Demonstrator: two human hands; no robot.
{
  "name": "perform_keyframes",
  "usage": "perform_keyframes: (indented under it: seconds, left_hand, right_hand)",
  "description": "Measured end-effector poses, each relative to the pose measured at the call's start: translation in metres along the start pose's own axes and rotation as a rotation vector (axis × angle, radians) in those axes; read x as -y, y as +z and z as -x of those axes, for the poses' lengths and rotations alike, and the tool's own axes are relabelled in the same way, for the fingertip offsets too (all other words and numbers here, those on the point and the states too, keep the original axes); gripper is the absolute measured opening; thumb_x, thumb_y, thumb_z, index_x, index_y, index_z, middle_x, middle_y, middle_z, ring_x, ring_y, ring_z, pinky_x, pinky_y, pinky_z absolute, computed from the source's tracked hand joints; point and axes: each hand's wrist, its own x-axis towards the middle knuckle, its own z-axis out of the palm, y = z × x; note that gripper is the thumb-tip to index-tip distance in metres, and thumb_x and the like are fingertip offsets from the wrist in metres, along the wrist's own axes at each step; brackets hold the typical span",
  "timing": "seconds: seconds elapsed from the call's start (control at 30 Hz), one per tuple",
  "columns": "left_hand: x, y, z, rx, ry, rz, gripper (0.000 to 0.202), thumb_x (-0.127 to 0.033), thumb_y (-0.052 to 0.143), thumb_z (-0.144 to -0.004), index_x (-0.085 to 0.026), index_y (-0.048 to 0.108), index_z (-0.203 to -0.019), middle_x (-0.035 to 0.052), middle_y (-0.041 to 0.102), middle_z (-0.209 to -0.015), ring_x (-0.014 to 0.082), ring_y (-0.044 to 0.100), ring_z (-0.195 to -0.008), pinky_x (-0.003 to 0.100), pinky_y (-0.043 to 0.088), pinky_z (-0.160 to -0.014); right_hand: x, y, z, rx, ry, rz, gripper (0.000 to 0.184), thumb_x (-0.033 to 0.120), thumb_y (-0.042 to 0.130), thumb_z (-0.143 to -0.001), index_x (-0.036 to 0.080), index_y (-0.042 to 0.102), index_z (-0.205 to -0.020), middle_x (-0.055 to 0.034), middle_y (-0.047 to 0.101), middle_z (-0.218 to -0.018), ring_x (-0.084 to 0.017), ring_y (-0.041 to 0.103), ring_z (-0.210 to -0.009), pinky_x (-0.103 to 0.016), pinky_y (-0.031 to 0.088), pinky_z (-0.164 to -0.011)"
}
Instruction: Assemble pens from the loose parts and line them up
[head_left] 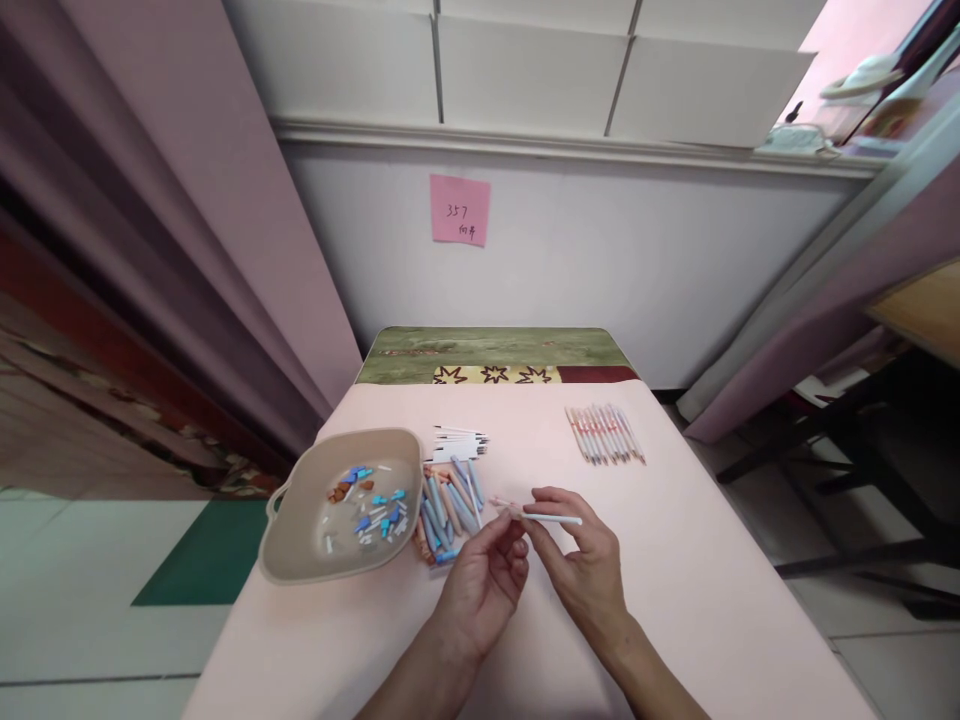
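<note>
A slim white pen part (553, 519) lies crosswise between my hands, its left end narrowing into a pinkish, see-through piece. My left hand (489, 575) is closed, thumb and index fingertips pinching the part near its left end. With thumb and fingers closed about its middle, my right hand (581, 555) grips the same part; its white end sticks out to the right. Left of my hands is a pile of blue and orange pen barrels (450, 505). Thin pen refills (459, 443) with dark tips lie just behind that pile. The fingertips partly hide the joint.
A beige basin (300, 545) at the left holds blue, orange and white small pieces. A row of pens (606, 435) with reddish markings lies at the back right. The pink-covered table (690, 600) meets a green patterned strip (495, 345) near the wall.
</note>
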Motion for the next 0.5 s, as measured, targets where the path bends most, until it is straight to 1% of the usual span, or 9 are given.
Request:
perform_keyframes:
  seconds: [0.07,0.17,0.2,0.27,0.33,0.37,0.43,0.5]
  left_hand:
    - [-0.003,-0.002,0.0,0.015,0.0,0.009,0.009,-0.009,0.057,-0.085,-0.008,0.066,-0.082,0.004,0.067,-0.062,0.0071,0.056,-0.045,0.014,0.045,-0.039]
    - [-0.015,-0.003,0.001,0.034,0.043,0.022,0.01,-0.008,0.056,-0.086,-0.007,0.066,-0.084,0.0068,0.069,-0.07,0.0067,0.056,-0.047,0.014,0.045,-0.039]
    - [-0.021,-0.003,0.003,0.036,0.064,0.028,0.011,-0.009,0.055,-0.087,-0.007,0.066,-0.084,0.0075,0.069,-0.071,0.0065,0.055,-0.048,0.014,0.044,-0.039]
    - [-0.034,0.0,0.008,0.052,0.103,0.044,0.014,-0.01,0.053,-0.088,-0.006,0.066,-0.083,0.0074,0.068,-0.07,0.0062,0.054,-0.048,0.013,0.042,-0.039]
    - [-0.046,0.005,0.013,0.089,0.142,0.065,0.018,-0.011,0.05,-0.09,-0.006,0.065,-0.082,0.0066,0.066,-0.069,0.0058,0.052,-0.048,0.013,0.041,-0.039]
    - [-0.051,0.008,0.016,0.109,0.165,0.075,0.019,-0.011,0.049,-0.091,-0.006,0.065,-0.081,0.0063,0.066,-0.069,0.0057,0.052,-0.048,0.014,0.041,-0.039]
    - [-0.058,0.011,0.02,0.132,0.211,0.088,0.022,-0.011,0.047,-0.092,-0.008,0.064,-0.079,0.0059,0.066,-0.07,0.006,0.051,-0.047,0.015,0.041,-0.039]
    - [-0.061,0.011,0.021,0.14,0.246,0.09,0.023,-0.011,0.046,-0.092,-0.009,0.064,-0.077,0.0053,0.066,-0.069,0.0064,0.051,-0.047,0.015,0.041,-0.039]
  right_hand:
    - [-0.001,-0.001,0.0,0.034,0.021,0.0,0.02,0.023,0.061,-0.086,0.023,0.069,-0.104,-0.0084,0.067,-0.105,-0.02,0.065,-0.097,-0.033,0.055,-0.083]
    - [-0.006,-0.005,0.001,0.054,0.074,0.012,0.036,0.029,0.064,-0.084,0.021,0.061,-0.118,-0.0088,0.068,-0.105,-0.02,0.066,-0.093,-0.033,0.055,-0.08]
    - [-0.009,-0.007,0.001,0.049,0.093,0.022,0.036,0.032,0.064,-0.084,0.021,0.061,-0.118,-0.0086,0.069,-0.103,-0.02,0.066,-0.09,-0.033,0.055,-0.079]
    - [-0.02,-0.006,0.001,0.049,0.139,0.073,0.027,0.034,0.06,-0.086,0.02,0.065,-0.109,-0.0073,0.07,-0.095,-0.019,0.066,-0.084,-0.03,0.054,-0.075]
    - [-0.034,0.001,0.001,0.102,0.193,0.179,0.021,0.035,0.056,-0.088,0.021,0.069,-0.095,-0.0052,0.07,-0.086,-0.018,0.065,-0.076,-0.028,0.052,-0.069]
    - [-0.042,0.006,0.002,0.153,0.217,0.25,0.02,0.035,0.055,-0.088,0.022,0.069,-0.092,-0.0044,0.07,-0.085,-0.017,0.065,-0.074,-0.027,0.05,-0.066]
    - [-0.055,0.019,0.005,0.259,0.255,0.405,0.018,0.033,0.057,-0.087,0.024,0.07,-0.096,-0.0043,0.069,-0.09,-0.018,0.065,-0.077,-0.026,0.047,-0.064]
    - [-0.064,0.031,0.008,0.32,0.269,0.532,0.019,0.029,0.058,-0.085,0.026,0.07,-0.099,-0.0048,0.069,-0.095,-0.019,0.064,-0.083,-0.025,0.045,-0.064]
